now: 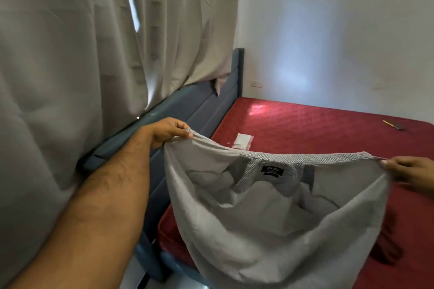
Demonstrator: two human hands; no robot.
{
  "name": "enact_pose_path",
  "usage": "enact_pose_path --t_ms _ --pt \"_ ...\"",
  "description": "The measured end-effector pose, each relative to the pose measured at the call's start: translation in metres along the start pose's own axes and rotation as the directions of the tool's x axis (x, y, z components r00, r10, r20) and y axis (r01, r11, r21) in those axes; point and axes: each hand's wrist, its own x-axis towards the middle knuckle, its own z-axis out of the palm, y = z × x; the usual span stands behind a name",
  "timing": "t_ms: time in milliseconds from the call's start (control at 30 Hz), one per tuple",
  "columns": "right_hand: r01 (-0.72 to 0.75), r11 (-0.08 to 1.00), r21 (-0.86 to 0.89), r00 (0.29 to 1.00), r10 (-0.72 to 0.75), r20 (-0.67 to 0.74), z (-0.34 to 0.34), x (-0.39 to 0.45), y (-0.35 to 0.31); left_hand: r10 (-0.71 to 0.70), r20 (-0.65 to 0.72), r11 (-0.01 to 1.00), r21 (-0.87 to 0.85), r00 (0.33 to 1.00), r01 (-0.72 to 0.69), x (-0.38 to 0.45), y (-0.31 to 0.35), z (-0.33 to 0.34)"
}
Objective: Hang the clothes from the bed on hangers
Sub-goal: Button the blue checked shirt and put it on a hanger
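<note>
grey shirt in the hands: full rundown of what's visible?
The grey shirt is light, thin woven fabric, creased. Its collar band has a fine dotted weave, with a small dark label below it at the neck. The left hand and right hand each pinch one end of the top edge, stretching it wide; the body sags in folds above the red bed.

Dim, soft daylight leaks through the gap in the curtains, casting pale patches on the wall and bed, with wide-angle bending and slight blur at the edges.

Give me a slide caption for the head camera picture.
Both hands, left and right, hold a grey shirt open over the red bed.
</note>
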Motion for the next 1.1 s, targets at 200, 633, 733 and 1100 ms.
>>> enact_pose_path --t_ms 200,633,733,1100 --pt "-0.154 0.982 -0.112 0.977 0.168 0.131 0.054 0.000 -0.012 -0.112 0.095 0.983 0.159 0.989 0.096 0.051 -0.031 -0.008" --pt "-0.183 0.983 -0.012 0.871 0.156 -0.466 0.204 0.077 0.049 0.375 -0.553 0.908 0.379 0.744 -0.176 0.173 -0.079 0.145" --pt "-0.110 0.993 0.041 0.912 0.117 -0.393 0.287 0.088 0.138 0.456 -0.481 0.877 0.383 0.748 -0.289 0.185 -0.168 0.231" --pt "0.113 0.948 0.299 0.969 -0.038 -0.245 0.518 0.091 0.413 0.442 -0.271 0.840 0.459 0.855 -0.289 0.231 -0.510 0.462"
